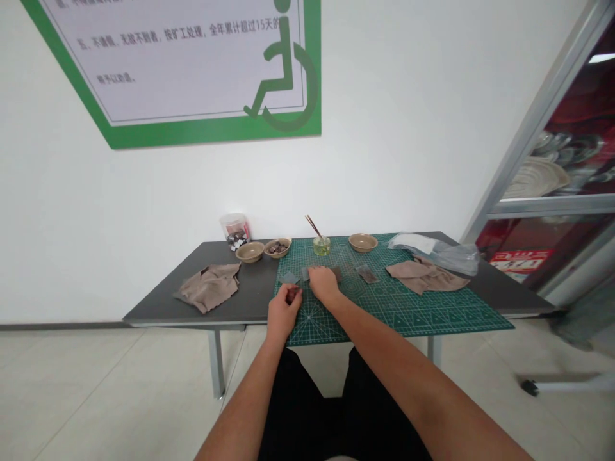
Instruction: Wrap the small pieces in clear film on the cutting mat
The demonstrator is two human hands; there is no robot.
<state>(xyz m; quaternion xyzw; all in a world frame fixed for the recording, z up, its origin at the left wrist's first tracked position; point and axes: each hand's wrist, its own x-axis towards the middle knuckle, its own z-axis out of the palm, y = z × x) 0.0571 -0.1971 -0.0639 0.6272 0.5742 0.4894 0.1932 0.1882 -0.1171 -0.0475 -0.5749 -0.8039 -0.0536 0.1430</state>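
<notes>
My left hand (284,306) is over the mat's left edge, its fingers curled together. Whatever they hold, if anything, is too small to name. To its upper right, my right hand (323,283) reaches down with bent fingers closed at a flat grey piece (305,274); its fingertips are mostly hidden. A brownish flat piece (337,273) shows just right of that hand. Beyond my left hand lies a small grey-blue square (289,278). Farther right, a small clear packet with dark contents (368,274) rests on the green cutting mat (398,314).
Along the back stand a clear tub (236,232) of small pieces, a tan bowl (250,251), a bowl of dark bits (277,248), a glass jar (321,245) with thin sticks and another bowl (362,242). Brown cloths (211,287) flank the mat. A plastic bag (442,253) lies right.
</notes>
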